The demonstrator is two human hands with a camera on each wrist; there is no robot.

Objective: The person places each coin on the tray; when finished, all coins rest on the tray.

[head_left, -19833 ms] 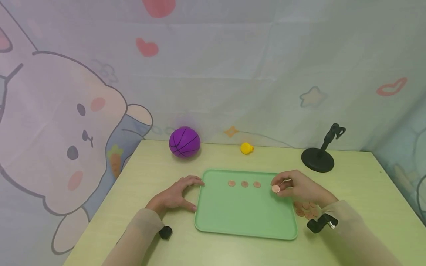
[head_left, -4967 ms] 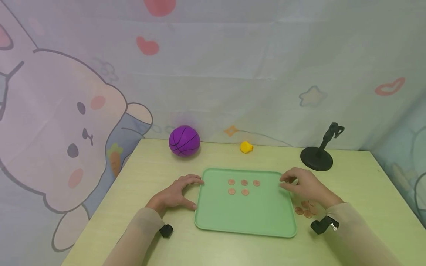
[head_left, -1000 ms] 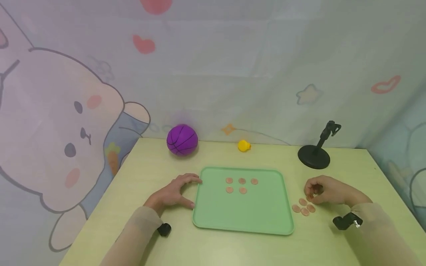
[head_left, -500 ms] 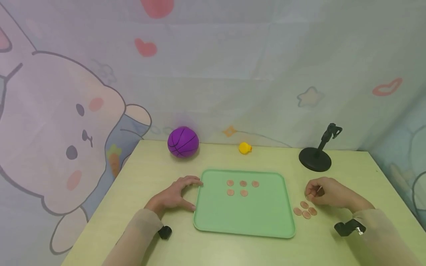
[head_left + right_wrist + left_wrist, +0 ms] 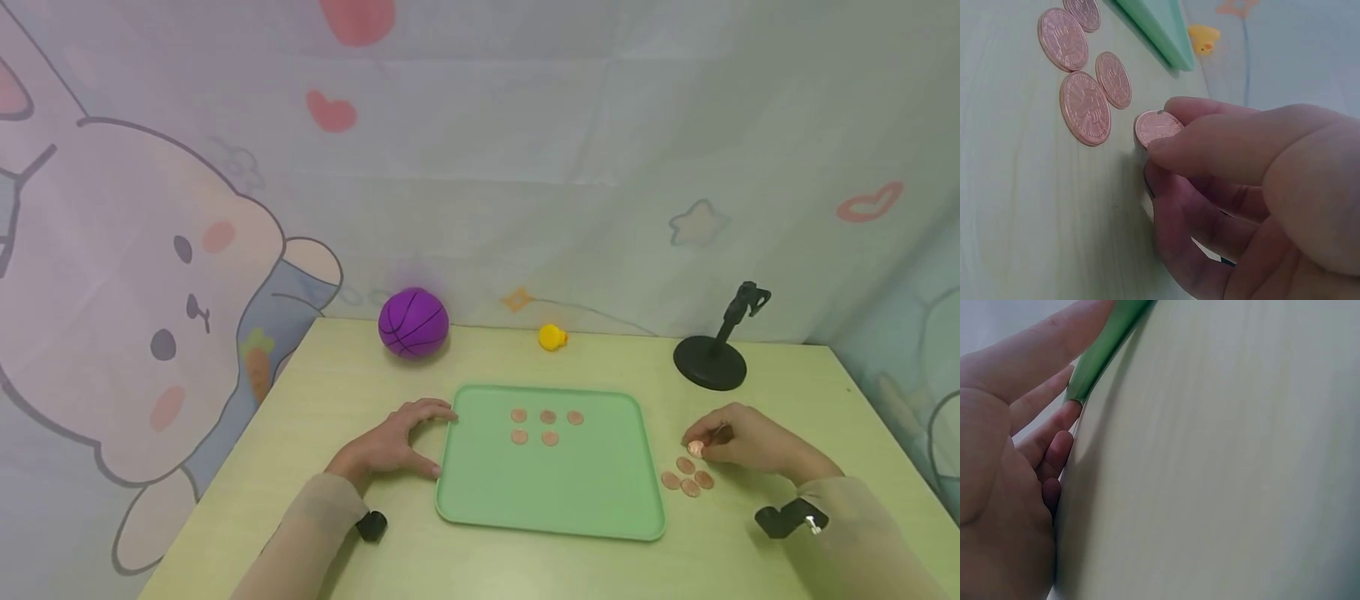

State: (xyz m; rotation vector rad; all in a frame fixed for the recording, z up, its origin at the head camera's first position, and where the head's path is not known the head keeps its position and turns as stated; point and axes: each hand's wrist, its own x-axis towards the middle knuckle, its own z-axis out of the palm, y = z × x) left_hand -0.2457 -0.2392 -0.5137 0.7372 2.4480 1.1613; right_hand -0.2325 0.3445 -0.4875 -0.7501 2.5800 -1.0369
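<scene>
My right hand [image 5: 742, 437] pinches a copper coin [image 5: 1155, 127] between thumb and fingertips, just above the table. Close beside it, several more copper coins [image 5: 690, 487] lie flat in a loose cluster to the right of the green tray [image 5: 551, 525]. On the tray, a back row of three coins [image 5: 548, 417] and a front row of two coins [image 5: 550, 437] lie near its far side. My left hand [image 5: 390, 437] rests at the tray's left edge, thumb and fingers spread apart and touching the rim [image 5: 1094, 365].
A purple ball [image 5: 414, 323] stands at the table's back left. Behind the tray sits a small yellow rubber duck [image 5: 552, 337]. A black stand [image 5: 711, 362] is at the back right, before a printed cloth backdrop [image 5: 480, 150].
Since the oldest frame, two coins have joined the tray's three, forming a second row. My right hand has moved from the tray's right edge to the loose coins and raised one; the left stays put.
</scene>
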